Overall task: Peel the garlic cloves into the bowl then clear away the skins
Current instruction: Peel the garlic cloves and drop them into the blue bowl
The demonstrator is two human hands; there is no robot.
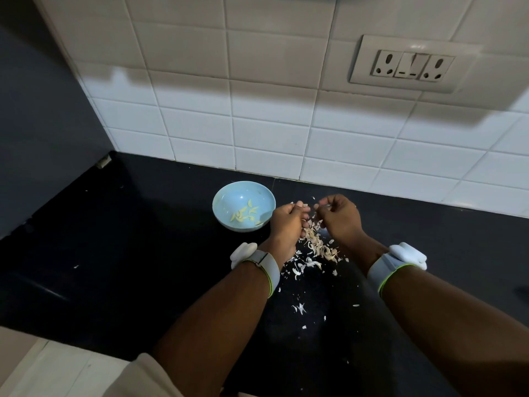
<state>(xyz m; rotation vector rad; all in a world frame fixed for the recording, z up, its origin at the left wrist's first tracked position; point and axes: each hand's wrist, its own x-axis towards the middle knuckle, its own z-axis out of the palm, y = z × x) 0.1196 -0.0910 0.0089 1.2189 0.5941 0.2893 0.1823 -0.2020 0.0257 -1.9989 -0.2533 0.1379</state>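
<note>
A light blue bowl (229,199) sits on the black counter (128,239) with several peeled garlic cloves (246,215) inside. Just right of it, my left hand (286,224) and my right hand (340,217) are held close together above a pile of garlic skins (316,247). The fingers of both hands are curled, their tips nearly meeting. A small pale piece of garlic shows at the left fingertips (304,206); what the right fingers pinch is too small to make out. More skin flakes (300,308) lie scattered toward me.
A white tiled wall (272,124) rises behind the counter, with a switch and socket plate (412,64) at upper right. A dark wall closes the left side. The counter's front edge runs at lower left. Both wrists carry white bands.
</note>
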